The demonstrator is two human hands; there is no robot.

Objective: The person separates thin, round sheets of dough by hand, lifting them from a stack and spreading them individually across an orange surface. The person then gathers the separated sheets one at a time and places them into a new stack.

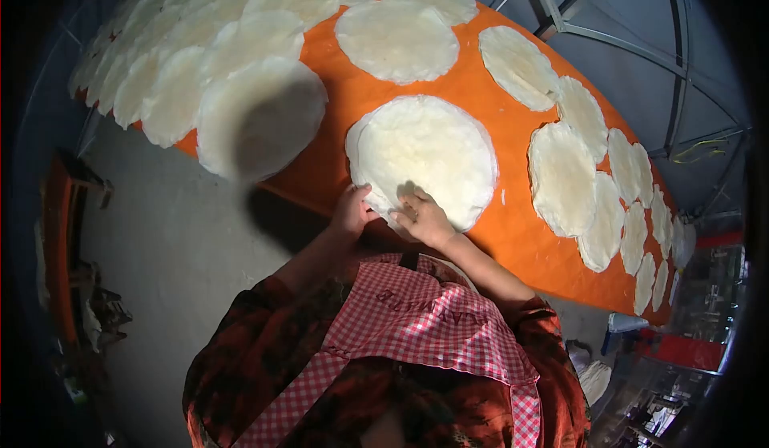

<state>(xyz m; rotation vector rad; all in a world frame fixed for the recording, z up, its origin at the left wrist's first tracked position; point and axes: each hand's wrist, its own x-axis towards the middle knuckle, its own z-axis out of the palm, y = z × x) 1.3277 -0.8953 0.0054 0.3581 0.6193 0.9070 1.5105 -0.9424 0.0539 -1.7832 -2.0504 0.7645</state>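
Your left hand [351, 210] and right hand [424, 217] pinch the flat round's [428, 156] near edge on the orange tabletop [513, 232]; next, smooth it flat.

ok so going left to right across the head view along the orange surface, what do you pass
overlapping pile of white dough rounds → big round under both hands → single round → row of overlapping rounds down the right edge

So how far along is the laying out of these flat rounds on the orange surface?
Many rounds already lie along the top and right of the orange surface. In hand: left hand and right hand rest on the near edge of a stack of rounds. Left: that stack, and the bare orange around it.
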